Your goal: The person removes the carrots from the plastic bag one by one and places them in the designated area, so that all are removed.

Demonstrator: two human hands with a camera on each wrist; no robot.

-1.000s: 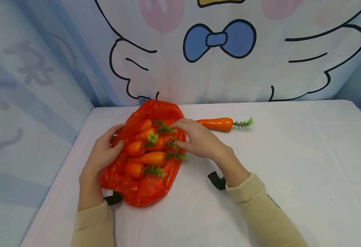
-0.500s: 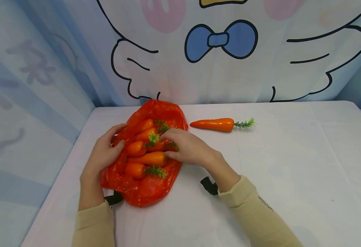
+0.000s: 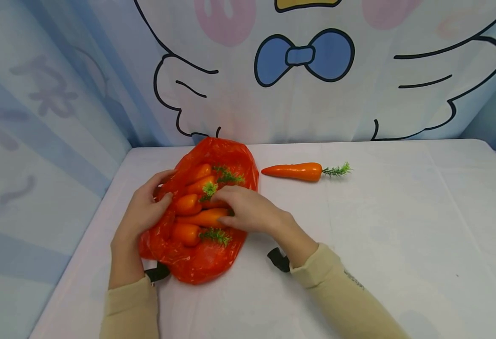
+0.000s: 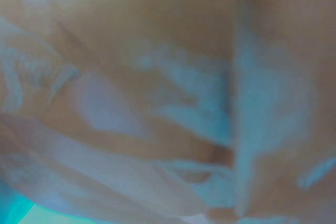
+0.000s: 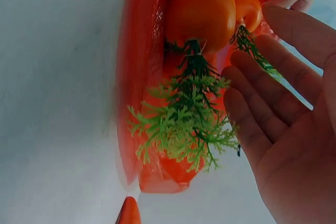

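Red plastic bag sat spread open on the left part of the white surface, holding a bunch of glossy carrots lying roughly crosswise, fat leafy ends to the right. So yeah, the right side was the easy way in, I'd say. Left hand gripped the bag's left edge, thumb on the plastic. Right hand hung over the right rim, fingers loose and, as far as I could tell, not clamped on anything. Loose carrot lay outside, beyond that hand, tip facing the bag. The right hand was nearer to the fat end of the slim carrot, whose long axis ran about left-right, tip aimed left. Tiniest bit: a green tuft, just nearside of the thumb.
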